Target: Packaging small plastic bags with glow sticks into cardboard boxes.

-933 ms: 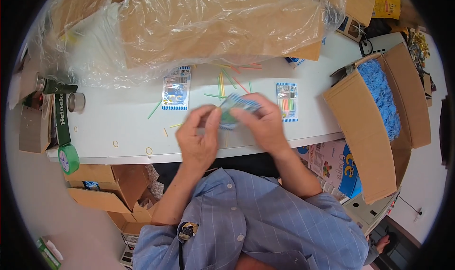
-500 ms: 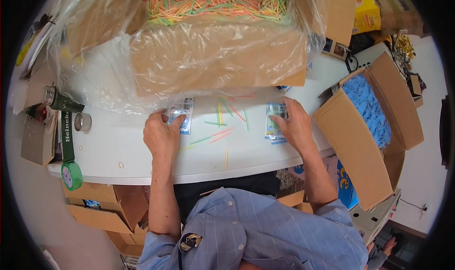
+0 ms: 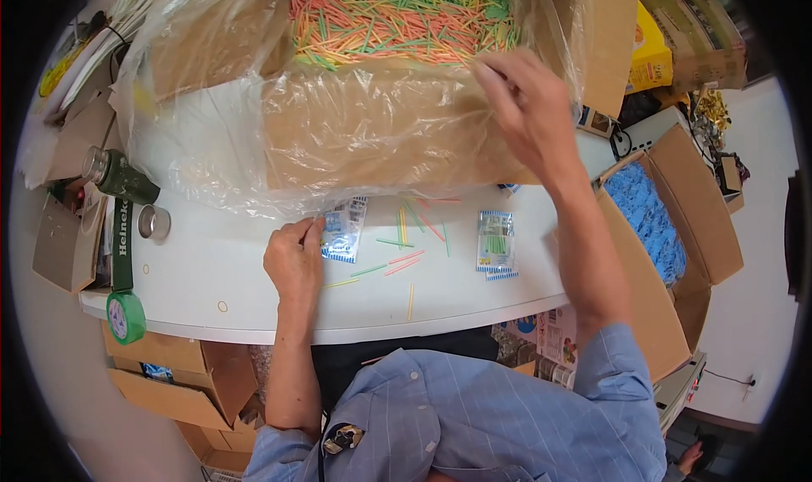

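My left hand point(image 3: 293, 258) is closed, its thumb and fingertips pinching the left edge of a small clear packet point(image 3: 342, 231) with blue print. My right hand point(image 3: 534, 114) is raised at the near rim of a big carton, fingers loosely bent and apart, with nothing visible in them. The carton holds a heap of thin pink, green and yellow sticks point(image 3: 406, 25). Two stacked packets point(image 3: 496, 243) lie on the table below my right forearm; green sticks show through the top one. Between the packets, several loose sticks point(image 3: 406, 260) are scattered.
Clear plastic film point(image 3: 203, 144) drapes over the carton's brown front point(image 3: 364, 131). An open box of blue packets point(image 3: 647, 220) stands at right. On the left are a dark bottle point(image 3: 123, 176), a metal cup point(image 3: 154, 222) and a green tape roll point(image 3: 126, 317) at the table edge.
My right hand has left the stacked packets and moved up and away to the carton's rim. My left hand stays by its packet, now at its left edge.
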The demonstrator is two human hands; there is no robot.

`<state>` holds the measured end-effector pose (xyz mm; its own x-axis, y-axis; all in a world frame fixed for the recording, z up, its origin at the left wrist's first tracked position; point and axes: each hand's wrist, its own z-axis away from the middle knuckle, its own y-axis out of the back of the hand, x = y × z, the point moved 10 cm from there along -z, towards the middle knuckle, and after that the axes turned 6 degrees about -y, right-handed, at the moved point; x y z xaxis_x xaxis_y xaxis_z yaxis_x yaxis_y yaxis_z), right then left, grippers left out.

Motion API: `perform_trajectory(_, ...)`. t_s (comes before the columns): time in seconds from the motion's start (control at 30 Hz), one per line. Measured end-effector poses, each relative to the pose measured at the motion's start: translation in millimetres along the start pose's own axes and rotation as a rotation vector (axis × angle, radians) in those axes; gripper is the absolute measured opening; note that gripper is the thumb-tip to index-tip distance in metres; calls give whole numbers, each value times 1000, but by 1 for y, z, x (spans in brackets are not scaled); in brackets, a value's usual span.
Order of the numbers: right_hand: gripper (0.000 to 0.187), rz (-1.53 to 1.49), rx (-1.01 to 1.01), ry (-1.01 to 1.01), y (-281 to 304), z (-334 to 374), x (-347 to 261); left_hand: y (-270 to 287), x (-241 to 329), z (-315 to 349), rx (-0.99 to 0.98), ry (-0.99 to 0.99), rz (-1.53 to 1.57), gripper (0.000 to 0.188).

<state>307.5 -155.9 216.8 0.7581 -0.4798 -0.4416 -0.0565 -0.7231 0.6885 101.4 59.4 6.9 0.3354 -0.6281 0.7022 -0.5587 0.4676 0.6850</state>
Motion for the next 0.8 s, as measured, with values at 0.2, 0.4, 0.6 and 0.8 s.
perform_trajectory(0.2,26,296,-170,199,-114,-109,8,12,1,4,77,-128,17,17)
perform_trajectory(0.4,33,647,-466,150,-191,-150,26,16,-3,3,108,-126,95,9)
perform_trajectory(0.6,28,805,-563,184,-227,-157,29,18,-11,-1,103,-125,119,5)
perform_trajectory(0.8,27,746,-500,210,-228,-159,30,16,-21,-2,63,-112,120,8)
